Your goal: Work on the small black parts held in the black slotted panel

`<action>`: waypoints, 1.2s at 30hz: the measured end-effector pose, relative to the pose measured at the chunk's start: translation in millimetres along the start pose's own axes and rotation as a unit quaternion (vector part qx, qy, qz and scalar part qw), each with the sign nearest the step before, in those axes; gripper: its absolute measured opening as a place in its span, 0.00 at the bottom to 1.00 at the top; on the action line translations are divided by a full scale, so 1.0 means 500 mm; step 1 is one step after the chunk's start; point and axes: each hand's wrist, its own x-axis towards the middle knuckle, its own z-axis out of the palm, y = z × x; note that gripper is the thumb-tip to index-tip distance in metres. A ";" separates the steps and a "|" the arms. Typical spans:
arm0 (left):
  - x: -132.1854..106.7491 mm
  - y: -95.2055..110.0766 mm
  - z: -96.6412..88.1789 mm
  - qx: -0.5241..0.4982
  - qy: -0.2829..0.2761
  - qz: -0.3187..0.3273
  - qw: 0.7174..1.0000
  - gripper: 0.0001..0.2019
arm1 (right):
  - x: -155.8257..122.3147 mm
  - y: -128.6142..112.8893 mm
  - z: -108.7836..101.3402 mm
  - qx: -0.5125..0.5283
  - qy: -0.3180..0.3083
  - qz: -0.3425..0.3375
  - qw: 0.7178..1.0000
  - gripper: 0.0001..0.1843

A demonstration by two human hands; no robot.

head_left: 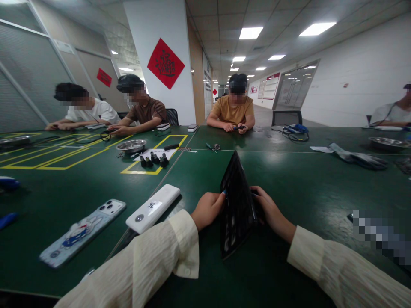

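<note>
A thin black rectangular panel (236, 209) with a glossy dark face stands on edge, tilted, between my hands over the near part of the green table (192, 273). I cannot tell exactly what kind of thing it is. My left hand (210, 208) grips its left side, thumb against the face, with a small blue spot at the thumb tip. On the other side, my right hand (269, 211) holds the right edge, fingers partly hidden behind the panel. To the left of my left hand lie a white power bank (153, 209) and a phone in a cartoon case (83, 235).
Several black cylindrical parts (154, 160) stand near a metal bowl (131, 146) inside yellow tape lines. Small tools (212, 147) lie farther off. Gloves (356, 157) and another bowl (388, 144) are at the right. A person (233, 107) works opposite; others sit left and right.
</note>
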 end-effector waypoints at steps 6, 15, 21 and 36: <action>-0.001 0.000 -0.002 0.011 -0.007 0.010 1.000 0.26 | -0.002 -0.001 0.001 0.000 -0.003 -0.002 1.000 0.15; 0.000 0.005 -0.003 0.024 -0.002 0.008 1.000 0.26 | 0.000 0.001 0.001 0.001 -0.001 -0.006 1.000 0.16; 0.000 0.001 -0.002 0.033 0.006 0.014 0.999 0.26 | -0.004 -0.004 0.002 0.002 -0.008 -0.004 1.000 0.15; -0.001 0.003 -0.001 0.058 0.017 0.029 0.998 0.26 | -0.002 -0.002 0.001 0.004 -0.003 -0.004 1.000 0.14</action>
